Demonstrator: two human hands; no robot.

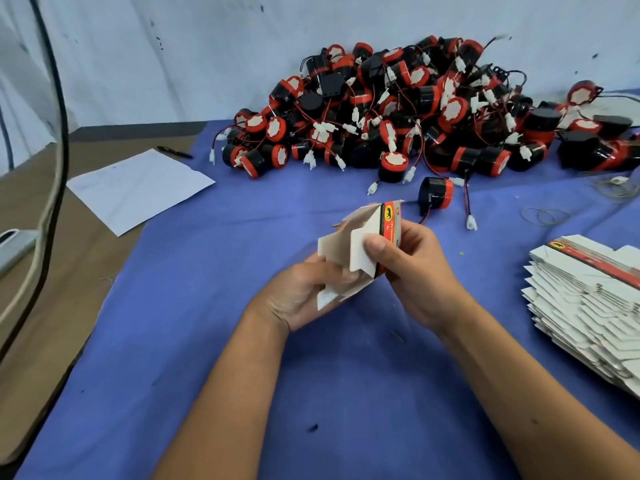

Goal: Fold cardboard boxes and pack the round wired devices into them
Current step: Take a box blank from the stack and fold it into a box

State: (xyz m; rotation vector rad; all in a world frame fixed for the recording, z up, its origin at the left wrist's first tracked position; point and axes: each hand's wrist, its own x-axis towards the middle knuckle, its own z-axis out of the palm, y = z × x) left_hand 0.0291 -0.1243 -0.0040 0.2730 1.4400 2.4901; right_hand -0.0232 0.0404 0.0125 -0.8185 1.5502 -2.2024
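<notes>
A small cardboard box (360, 237), white inside with a red and orange printed side, is held half-formed above the blue cloth, its flaps sticking out. My left hand (304, 292) grips it from below, fingers curled under the lower flaps. My right hand (412, 261) holds its printed side, thumb pressing on a white flap. A large pile of round black-and-red wired devices (398, 109) lies at the back of the table. One single device (435, 194) lies apart just beyond the box, its wire and white plug trailing right.
A stack of flat unfolded boxes (588, 306) lies at the right edge. A white sheet of paper (138, 188) and a black pen (175, 152) lie at the left. Thick cables (57, 133) hang down on the left. Rubber bands (543, 216) lie at the right.
</notes>
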